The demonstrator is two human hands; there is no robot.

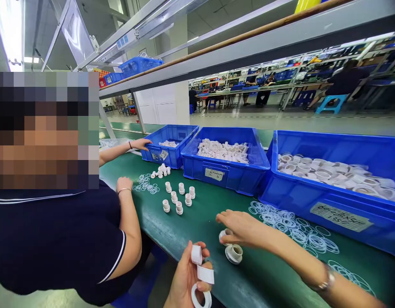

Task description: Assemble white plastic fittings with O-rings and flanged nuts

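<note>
Curled loosely, the left hand grasps three white plastic rings stacked along its fingers, off the edge of the green table. Resting palm-down, the right hand covers a white fitting, partly hidden; another fitting stands just beside it. Clear thin rings lie beyond the wrist.

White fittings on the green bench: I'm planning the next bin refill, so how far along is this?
Done: a few upright fittings stand on the green bench. In hand: left hand holds white rings; right hand touches a fitting beside a flanged one. Left: blue bins hold many parts, and clear rings lie loose.
</note>
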